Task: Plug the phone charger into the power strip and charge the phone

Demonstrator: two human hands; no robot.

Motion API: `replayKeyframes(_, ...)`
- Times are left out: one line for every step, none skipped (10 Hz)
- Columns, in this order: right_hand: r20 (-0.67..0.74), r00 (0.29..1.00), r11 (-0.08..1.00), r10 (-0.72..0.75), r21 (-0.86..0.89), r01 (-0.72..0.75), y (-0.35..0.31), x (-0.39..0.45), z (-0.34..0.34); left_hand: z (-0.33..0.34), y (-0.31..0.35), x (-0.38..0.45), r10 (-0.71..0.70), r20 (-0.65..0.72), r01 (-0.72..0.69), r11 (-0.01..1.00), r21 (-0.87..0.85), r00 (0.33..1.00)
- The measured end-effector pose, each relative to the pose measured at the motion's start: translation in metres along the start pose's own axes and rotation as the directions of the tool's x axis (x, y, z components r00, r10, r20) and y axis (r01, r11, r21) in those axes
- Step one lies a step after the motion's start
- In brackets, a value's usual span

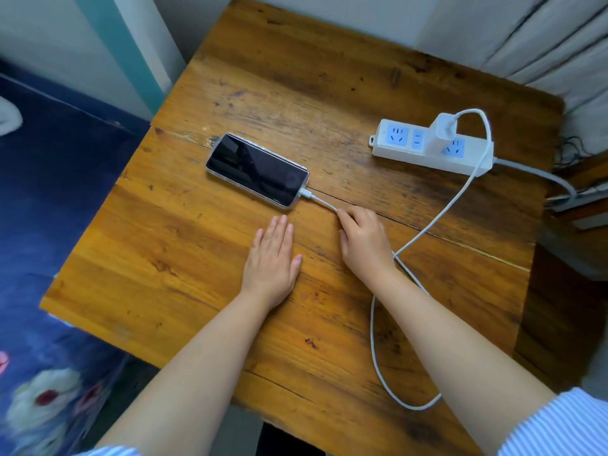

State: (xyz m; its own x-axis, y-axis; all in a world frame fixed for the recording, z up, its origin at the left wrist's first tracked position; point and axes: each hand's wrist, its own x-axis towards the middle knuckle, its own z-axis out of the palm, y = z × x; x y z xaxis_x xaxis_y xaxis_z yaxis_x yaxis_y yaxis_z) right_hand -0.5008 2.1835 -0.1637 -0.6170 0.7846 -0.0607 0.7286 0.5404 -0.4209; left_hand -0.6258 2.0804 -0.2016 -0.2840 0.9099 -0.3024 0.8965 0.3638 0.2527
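Note:
A black-screened phone [257,170] lies flat on the wooden table [184,258], its screen dark. A white cable [437,215] is plugged into the phone's right end and loops across the table to a white charger block [442,132] seated in the white power strip [427,146] at the right. My left hand [273,261] rests flat on the table just in front of the phone, holding nothing. My right hand [363,240] lies over the cable, its fingertips pinching or touching the cable a little behind the phone's plug.
The power strip's grey cord [539,174] runs off the table's right edge. A bed with a dark blue flowered cover [49,291] stands to the left. Curtains [559,44] hang at the back right. The cable's loop [391,383] lies near the table's front edge.

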Motion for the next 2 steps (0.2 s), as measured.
replayKeyframes(0.083, 0.996, 1.000, -0.026, 0.006, 0.025, 0.008, -0.007, -0.003, 0.003, 0.001, -0.002, -0.020, -0.025, 0.020, 1.000, -0.009, 0.999)
replayKeyframes(-0.011, 0.996, 0.977, 0.093, 0.195, -0.089, 0.012, -0.007, -0.026, 0.004, 0.000, -0.003, -0.027, -0.025, 0.027, 1.000, -0.001, 0.999)
